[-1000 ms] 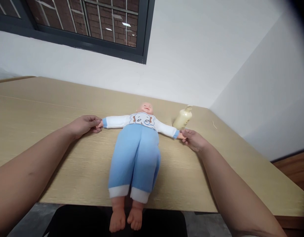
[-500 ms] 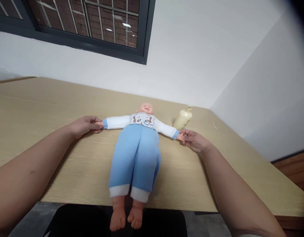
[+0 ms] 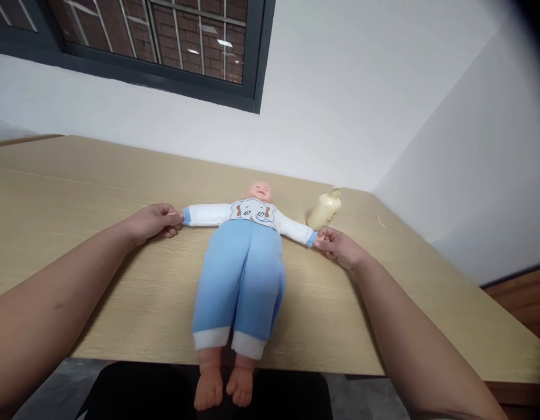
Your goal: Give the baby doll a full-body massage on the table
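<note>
A baby doll [image 3: 246, 274] lies on its back on the wooden table, its head away from me and its bare feet past the front edge. It wears blue trousers and a white top with an elephant face on the chest. Both its arms are stretched out sideways. My left hand [image 3: 158, 223] is closed round the doll's hand on the left, at the blue cuff. On the other side, my right hand [image 3: 338, 246] pinches the doll's other hand. A cream pump bottle [image 3: 324, 210] stands just beyond my right hand, close to the doll's sleeve.
The table [image 3: 133, 315] reaches back to a white wall [image 3: 322, 116] with a dark-framed, barred window [image 3: 256, 64] at upper left. A thin pale strip [image 3: 380, 221] lies on the table right of the bottle. My dark-clothed legs [image 3: 138, 391] are below the front edge.
My fingers have shifted slightly on the doll's hands and now cover more of them, nearer the cuffs. The doll and the bottle have stayed in place.
</note>
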`<state>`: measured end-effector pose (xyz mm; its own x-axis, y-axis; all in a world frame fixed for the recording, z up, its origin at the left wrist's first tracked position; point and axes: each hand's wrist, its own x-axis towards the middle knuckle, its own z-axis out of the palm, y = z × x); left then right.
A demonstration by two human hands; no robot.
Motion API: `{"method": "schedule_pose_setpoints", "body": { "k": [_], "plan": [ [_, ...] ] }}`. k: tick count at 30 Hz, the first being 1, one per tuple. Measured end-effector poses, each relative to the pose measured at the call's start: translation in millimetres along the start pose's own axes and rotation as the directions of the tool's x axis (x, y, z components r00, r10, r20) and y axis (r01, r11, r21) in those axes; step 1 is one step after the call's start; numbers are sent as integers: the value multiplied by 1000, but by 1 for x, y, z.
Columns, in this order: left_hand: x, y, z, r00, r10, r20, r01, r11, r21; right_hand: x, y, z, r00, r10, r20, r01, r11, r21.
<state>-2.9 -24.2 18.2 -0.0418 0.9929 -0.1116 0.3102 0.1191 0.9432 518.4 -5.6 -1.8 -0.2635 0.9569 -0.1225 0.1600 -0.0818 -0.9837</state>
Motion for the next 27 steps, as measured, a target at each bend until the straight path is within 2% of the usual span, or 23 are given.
{"method": "schedule_pose_setpoints", "body": {
  "k": [3,5,8,10,14,22,25,27],
  "plan": [
    [5,-5,-2,999,-40,4,40,998,-44,2,1,5,998,-14,-65,15,1000,16],
    [8,-9,-3,999,-43,14,44,997,-61,4,2,7,988,-9,-155,8,1000,-2],
    [11,-15,-5,999,-36,37,38,997,-67,7,3,10,954,-25,-299,-7,994,-105],
    [11,-16,-7,998,-31,52,36,995,-89,8,4,10,939,-64,-337,7,986,-168],
    [9,-14,-9,996,-37,82,47,991,-124,8,4,8,955,-79,-285,34,987,-159],
    [6,-9,-11,993,-17,114,31,992,-122,0,-5,-1,995,54,-78,-43,989,138],
    [4,-9,-10,991,-1,131,16,994,-110,-3,-6,-4,999,40,-2,-40,988,150],
    [4,-8,-10,991,-14,132,25,996,-89,-4,-6,-3,1000,26,8,-27,991,134]
  ]
}}
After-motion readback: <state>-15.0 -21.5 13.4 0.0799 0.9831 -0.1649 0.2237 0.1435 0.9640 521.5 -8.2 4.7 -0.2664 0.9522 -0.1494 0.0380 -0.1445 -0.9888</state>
